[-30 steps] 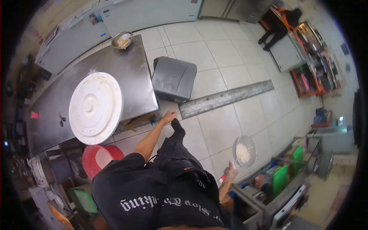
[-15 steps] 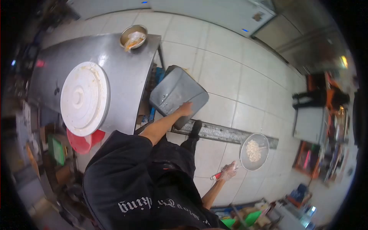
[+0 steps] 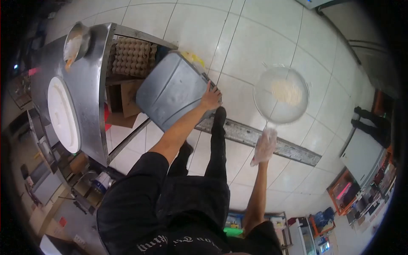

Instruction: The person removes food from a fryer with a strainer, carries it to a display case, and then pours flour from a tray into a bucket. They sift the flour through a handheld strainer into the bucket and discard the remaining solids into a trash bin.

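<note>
My bare left hand rests with spread fingers at the right-hand edge of a grey plastic bin lid. A bit of yellow plastic bag shows past the lid's far corner. On the other side, my right hand, in a clear plastic glove, is closed round the handle of a round mesh strainer; the handle is mostly hidden by the hand. Small pale pieces lie in the strainer, which is held out over the tiled floor.
A steel table on the left carries a metal bowl and a large white lid. Egg trays and a cardboard box sit beneath it. A metal drain strip crosses the floor. Another person's legs are at far right.
My right hand has swung the strainer forward, away from my body. My left hand has shifted to the lid's right edge. The view has turned, showing the egg trays under the table.
</note>
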